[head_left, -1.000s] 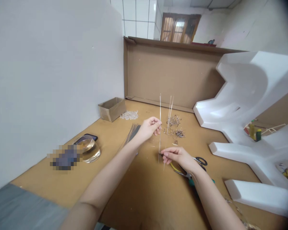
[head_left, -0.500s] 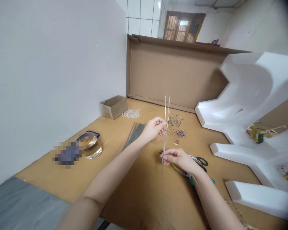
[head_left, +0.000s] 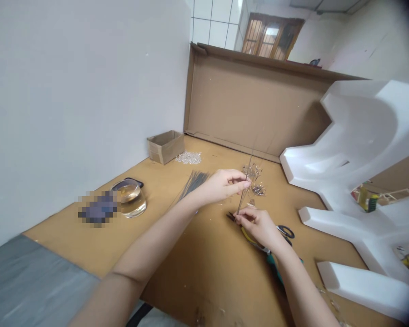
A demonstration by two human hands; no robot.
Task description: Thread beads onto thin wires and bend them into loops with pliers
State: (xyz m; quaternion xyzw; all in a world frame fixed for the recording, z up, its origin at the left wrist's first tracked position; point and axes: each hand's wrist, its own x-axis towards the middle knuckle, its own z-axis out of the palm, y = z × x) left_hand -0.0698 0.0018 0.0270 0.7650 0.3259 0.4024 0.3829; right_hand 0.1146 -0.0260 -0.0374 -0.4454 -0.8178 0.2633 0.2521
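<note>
Several thin metal wires [head_left: 241, 200] stand between my two hands, leaning to the right, with their upper ends fanned out and blurred. My left hand [head_left: 232, 184] pinches them partway up between thumb and fingers. Below it, my right hand [head_left: 254, 221] is closed on their lower ends. Under and beside the right hand lie scissors with black handles [head_left: 286, 232] and a tool with green handles [head_left: 271, 261], partly covered by the hand and forearm. A bundle of straight dark wires [head_left: 192, 185] lies on the table behind my left forearm.
Two tangles of cut wire bits [head_left: 252, 171] lie beyond my hands. Left of them are a heap of small clear pieces [head_left: 189, 157] and a small cardboard box [head_left: 166, 151]. A glass of liquid [head_left: 133, 202] stands near a phone [head_left: 138, 182]. White foam forms [head_left: 357, 122] line the right.
The wires have gone from nearly upright to tilted right, their tops spreading apart. My left hand has turned and come nearer to the right hand. The camera view has shifted slightly.
</note>
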